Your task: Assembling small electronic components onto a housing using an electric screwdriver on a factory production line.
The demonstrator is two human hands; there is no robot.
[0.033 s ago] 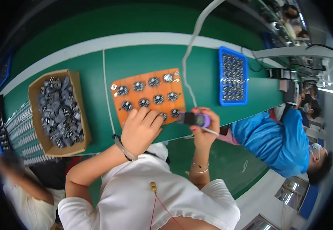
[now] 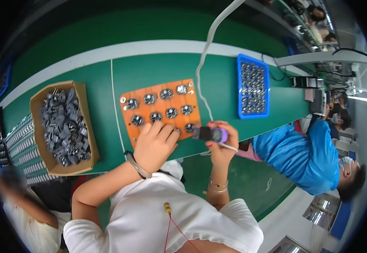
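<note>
The orange board point(image 2: 160, 110) lies flat on the green table point(image 2: 158, 67), carrying two rows of round dark metal parts point(image 2: 171, 112). The left hand point(image 2: 154, 145) rests on the board's near edge, fingers point(image 2: 163, 131) spread flat, holding nothing. Just right of them, the right hand point(image 2: 221, 141) has its fingers wrapped around a purple-and-black tool point(image 2: 211, 134) whose tip meets the board's near right corner; a white cable point(image 2: 206, 46) runs up from it. Far left of the fingers, a cardboard box point(image 2: 84, 126) holds grey parts. To the right, a blue tray point(image 2: 239, 88) holds small dark pieces. Beyond it a person in blue point(image 2: 301, 154) leans over.
</note>
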